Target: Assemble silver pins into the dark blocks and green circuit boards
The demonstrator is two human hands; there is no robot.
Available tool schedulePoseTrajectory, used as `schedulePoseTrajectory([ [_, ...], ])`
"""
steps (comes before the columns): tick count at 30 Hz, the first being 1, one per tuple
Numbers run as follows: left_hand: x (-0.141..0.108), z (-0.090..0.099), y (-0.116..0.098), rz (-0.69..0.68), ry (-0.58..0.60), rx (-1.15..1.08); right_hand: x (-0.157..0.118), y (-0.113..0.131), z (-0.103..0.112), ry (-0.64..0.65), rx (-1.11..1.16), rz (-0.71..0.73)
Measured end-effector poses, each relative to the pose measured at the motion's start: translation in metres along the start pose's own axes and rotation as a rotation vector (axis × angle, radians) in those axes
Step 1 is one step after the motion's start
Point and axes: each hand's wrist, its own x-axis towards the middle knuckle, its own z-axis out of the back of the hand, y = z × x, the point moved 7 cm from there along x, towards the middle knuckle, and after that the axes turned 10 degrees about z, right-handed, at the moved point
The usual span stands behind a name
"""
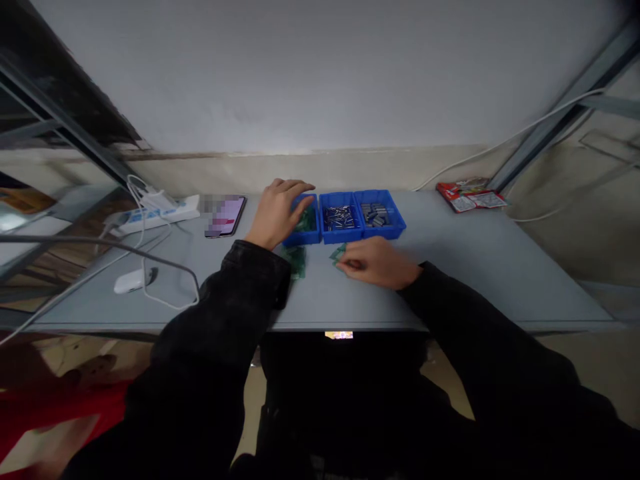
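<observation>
- Left hand [280, 212]: fingers spread and apart, nothing visible in them. It reaches over the left bin [303, 239], covering part of it. Can't tell whether it touches the rim.
- Right hand [377, 260]: fingers closed in a pinch on a small green piece [338, 253], whose far end sticks out past the fingertips. Knuckles slightly blurred.
- That green piece is at the table surface, in front of the middle bin [343, 236]. Can't tell if it touches the table [440, 293].
- Green pile [296, 261]: on the table in front of the left bin, just beside the left cuff. Separate pieces hard to count.
- Three blue bins side by side. Left one has green pieces [306, 221], middle one thin shiny metal pins [339, 217], right bin [393, 231] thicker grey pieces [375, 215].
- Left side of table: phone [226, 217] lying screen up, part of the picture pixelated; white power strip [170, 212] behind, white mouse-shaped item [133, 280] nearer the front edge.
- Red packet [470, 196] at the far right, well apart from the bins, near the metal frame [530, 133].
</observation>
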Motion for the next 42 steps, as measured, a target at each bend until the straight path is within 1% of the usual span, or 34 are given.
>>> schedulePoseTrajectory([
  [2,-0.008,0.01,-0.023,-0.044,-0.004,-0.126,0.006,-0.004,0.025,-0.172,-0.041,0.004],
  [3,-0.012,0.012,-0.032,-0.073,-0.01,-0.187,0.011,-0.006,0.035,-0.229,-0.054,0.01],
  [5,-0.019,0.009,-0.045,-0.151,-0.011,-0.265,0.02,-0.012,0.052,-0.34,-0.072,0.005],
  [6,-0.022,0.006,-0.049,-0.178,-0.018,-0.285,0.024,-0.014,0.057,-0.388,-0.085,0.011],
  [8,-0.025,0.0,-0.049,-0.185,-0.063,-0.307,0.033,-0.016,0.06,-0.447,-0.119,0.044],
  [12,-0.032,-0.005,-0.042,-0.156,-0.172,-0.393,0.036,-0.021,0.045,-0.497,-0.151,0.08],
  [14,-0.037,-0.007,-0.04,-0.16,-0.185,-0.407,0.032,-0.024,0.035,-0.511,-0.173,0.078],
  [17,-0.043,-0.013,-0.038,-0.136,-0.162,-0.375,0.024,-0.025,0.022,-0.488,-0.261,0.121],
  [19,-0.044,-0.018,-0.037,-0.11,-0.124,-0.363,0.021,-0.025,0.018,-0.479,-0.328,0.143],
  [22,-0.044,-0.024,-0.036,-0.083,-0.064,-0.369,0.018,-0.023,0.018,-0.493,-0.381,0.155],
  [26,-0.045,-0.029,-0.035,-0.087,-0.034,-0.356,0.017,-0.019,0.02,-0.536,-0.331,0.14],
  [30,-0.046,-0.028,-0.031,-0.066,-0.06,-0.346,0.016,-0.024,0.018,-0.529,-0.263,0.061],
  [34,-0.044,-0.027,-0.032,-0.07,-0.042,-0.33,0.015,-0.028,0.017,-0.552,-0.246,0.045],
  [36,-0.043,-0.028,-0.035,-0.08,-0.028,-0.324,0.015,-0.031,0.016,-0.54,-0.248,0.029],
  [39,-0.042,-0.026,-0.037,-0.091,-0.044,-0.331,0.015,-0.033,0.014,-0.51,-0.245,0.037],
  [42,-0.042,-0.026,-0.034,-0.063,-0.063,-0.336,0.015,-0.034,0.012,-0.496,-0.224,0.035],
])
